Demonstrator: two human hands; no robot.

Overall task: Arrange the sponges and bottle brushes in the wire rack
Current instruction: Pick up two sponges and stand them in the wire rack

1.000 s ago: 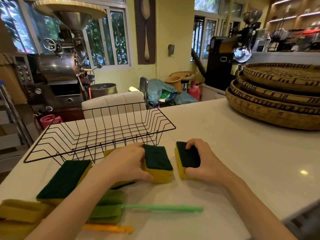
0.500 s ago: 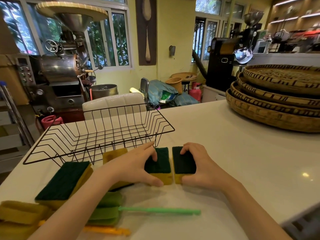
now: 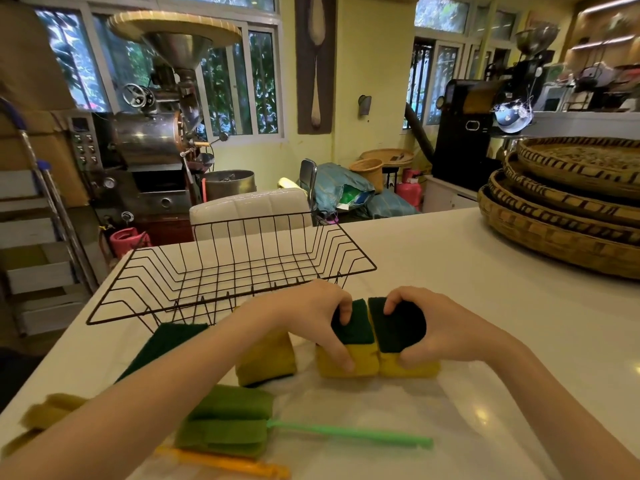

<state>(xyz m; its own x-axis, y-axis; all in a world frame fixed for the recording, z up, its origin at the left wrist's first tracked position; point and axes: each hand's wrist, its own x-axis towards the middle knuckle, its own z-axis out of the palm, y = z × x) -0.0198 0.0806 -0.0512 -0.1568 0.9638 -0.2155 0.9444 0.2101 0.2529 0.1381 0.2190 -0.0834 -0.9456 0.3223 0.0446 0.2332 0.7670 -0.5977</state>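
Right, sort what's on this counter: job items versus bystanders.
Job:
wire rack
two sponges, one in the left hand, one in the right hand
loose sponge
green bottle brush
orange brush handle

Bystanders:
stacked woven trays

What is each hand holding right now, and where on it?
Left hand grips one sponge, fingers over its green top, thumb on the yellow front. Right hand grips the adjoining sponge likewise.

Thin black metal wire rack [image 3: 228,271], glossy white countertop [image 3: 485,306], coarse woven baskets [image 3: 561,237].
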